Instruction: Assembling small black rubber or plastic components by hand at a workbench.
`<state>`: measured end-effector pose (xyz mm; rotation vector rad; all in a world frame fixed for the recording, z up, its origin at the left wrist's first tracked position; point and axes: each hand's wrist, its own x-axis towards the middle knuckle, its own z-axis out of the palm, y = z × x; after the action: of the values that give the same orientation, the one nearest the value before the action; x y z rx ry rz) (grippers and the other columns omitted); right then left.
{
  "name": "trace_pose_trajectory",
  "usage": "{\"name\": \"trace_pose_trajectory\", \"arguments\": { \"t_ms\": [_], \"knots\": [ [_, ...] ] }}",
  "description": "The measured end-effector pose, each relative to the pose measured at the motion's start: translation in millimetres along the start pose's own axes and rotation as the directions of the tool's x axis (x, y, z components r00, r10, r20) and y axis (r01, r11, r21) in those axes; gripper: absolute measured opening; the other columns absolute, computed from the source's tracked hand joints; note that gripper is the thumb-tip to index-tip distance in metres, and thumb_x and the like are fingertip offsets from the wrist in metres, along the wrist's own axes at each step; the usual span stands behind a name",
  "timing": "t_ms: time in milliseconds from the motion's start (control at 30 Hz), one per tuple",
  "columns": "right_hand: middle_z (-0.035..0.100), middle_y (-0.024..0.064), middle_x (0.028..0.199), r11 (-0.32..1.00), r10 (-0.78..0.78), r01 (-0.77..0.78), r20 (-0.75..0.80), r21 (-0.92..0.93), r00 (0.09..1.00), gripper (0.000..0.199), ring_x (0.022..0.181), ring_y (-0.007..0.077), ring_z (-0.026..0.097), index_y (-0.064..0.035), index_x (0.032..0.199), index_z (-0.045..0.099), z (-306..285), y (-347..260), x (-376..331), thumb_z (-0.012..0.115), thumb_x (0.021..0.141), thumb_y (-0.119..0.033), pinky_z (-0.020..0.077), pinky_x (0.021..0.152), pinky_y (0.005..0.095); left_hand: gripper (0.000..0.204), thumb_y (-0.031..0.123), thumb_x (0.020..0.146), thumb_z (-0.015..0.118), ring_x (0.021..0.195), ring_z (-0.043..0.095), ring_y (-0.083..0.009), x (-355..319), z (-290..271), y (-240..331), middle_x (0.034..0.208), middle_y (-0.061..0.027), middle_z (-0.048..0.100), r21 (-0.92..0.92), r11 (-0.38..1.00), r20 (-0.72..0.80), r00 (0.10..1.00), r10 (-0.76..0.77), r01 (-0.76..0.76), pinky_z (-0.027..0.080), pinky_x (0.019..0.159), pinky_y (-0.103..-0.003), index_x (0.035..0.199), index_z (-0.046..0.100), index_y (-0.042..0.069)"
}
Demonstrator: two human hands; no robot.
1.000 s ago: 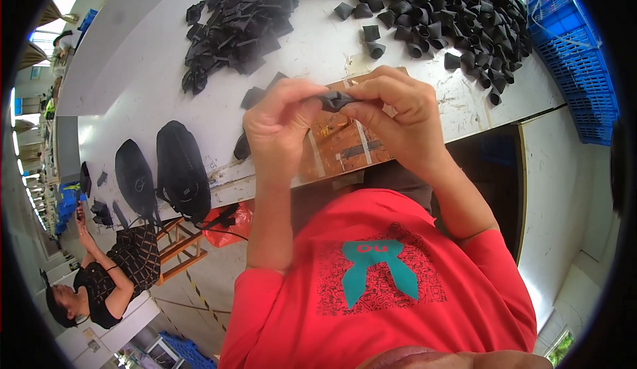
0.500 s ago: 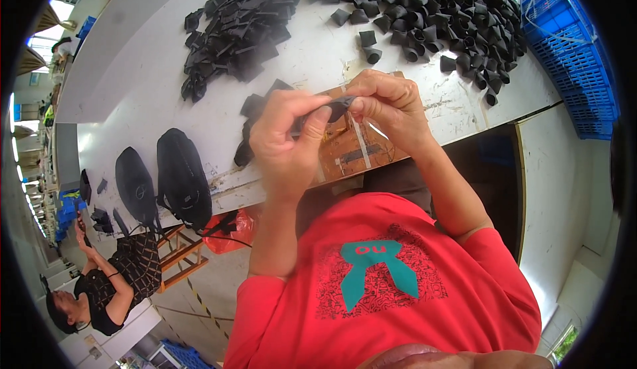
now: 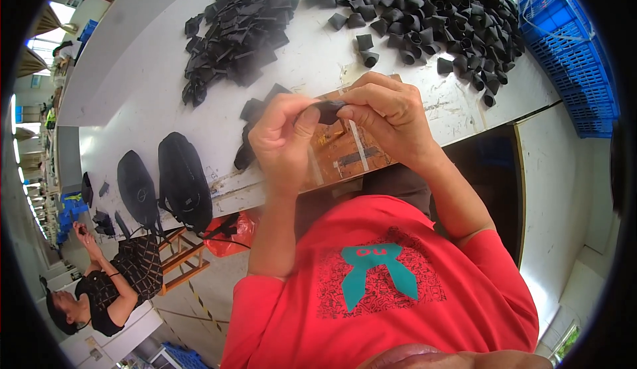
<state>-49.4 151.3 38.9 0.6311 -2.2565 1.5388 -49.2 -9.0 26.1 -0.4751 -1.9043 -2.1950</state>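
A small black fabric piece is stretched between my two hands, above a brown board at the table's near edge. My left hand pinches its left end between thumb and fingers. At the other end, the thumb and forefinger of my right hand grip it. Behind my left hand lie a few more black pieces, partly hidden. Farther off is a heap of flat black pieces. To its right spreads a large pile of curled, tube-like black pieces.
Two black pouches with cords lie at the table's left near edge. A blue plastic crate stands at the far right. A red plastic bag hangs beside a wooden stool. Another person sits at the left.
The black piece now lies more level between my fingers, with more of it showing. My right hand has shifted slightly down and toward me.
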Motion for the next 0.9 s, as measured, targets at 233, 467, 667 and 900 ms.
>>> {"name": "trace_pose_trajectory", "arguments": {
  "t_ms": [233, 467, 667, 900],
  "knots": [
    [0.052, 0.0069, 0.066, 0.999, -0.04, 0.04, -0.05, -0.01, 0.998, 0.007, 0.055, 0.0206, 0.052, -0.0026, 0.079, 0.06, 16.6, 8.9, -10.2, 0.062, 0.072, -0.002, 0.041, 0.05, 0.0294, 0.005, 0.001, 0.079, 0.059, 0.068, 0.051, -0.009, -7.0, -6.7, -3.4, 0.077, -0.0046, 0.056, 0.176, 0.984, 0.006, 1.0, 0.019, -0.02, 0.041, 0.064, -0.02, 0.082, 0.059, -0.002],
    [0.051, 0.0074, 0.065, 0.99, -0.013, 0.006, -0.052, -0.143, 0.999, 0.01, 0.055, 0.0182, 0.051, -0.0012, 0.077, 0.058, 13.5, 0.5, -7.6, 0.061, 0.07, 0.005, 0.0392, 0.049, 0.029, 0.005, 0.003, 0.081, 0.056, 0.065, 0.046, -0.0043, -11.7, -9.4, -13.2, 0.077, -0.001, 0.054, 0.195, 0.981, 0.004, 1.0, -0.006, 0.005, 0.036, 0.058, -0.017, 0.082, 0.058, -0.001],
    [0.056, 0.0027, 0.073, 0.74, 0.553, -0.363, -0.205, 0.567, 0.808, 0.03, 0.059, 0.0059, 0.047, 0.0027, 0.097, 0.058, -32.8, 29.9, 18.6, 0.047, 0.089, -0.024, 0.0385, 0.055, 0.0183, 0.024, 0.018, 0.077, 0.057, 0.077, 0.058, -0.0301, 15.6, -138.6, -121.8, 0.084, -0.017, 0.06, 0.778, 0.412, -0.477, 0.873, -0.104, 0.474, 0.045, 0.07, -0.037, 0.09, 0.058, -0.002],
    [0.052, -0.0016, 0.06, 0.6, 0.688, -0.715, 0.226, 0.357, 0.69, 0.02, 0.055, 0.0047, 0.046, 0.0015, 0.086, 0.059, 17.0, 14.6, -60.8, 0.051, 0.087, -0.017, 0.0374, 0.048, 0.0209, 0.02, 0.018, 0.072, 0.061, 0.073, 0.058, -0.0306, 25.0, -176.3, -138.9, 0.077, -0.0166, 0.06, 0.883, 0.277, -0.362, 0.925, -0.112, 0.379, 0.045, 0.068, -0.039, 0.078, 0.059, -0.001]
  ]
}}
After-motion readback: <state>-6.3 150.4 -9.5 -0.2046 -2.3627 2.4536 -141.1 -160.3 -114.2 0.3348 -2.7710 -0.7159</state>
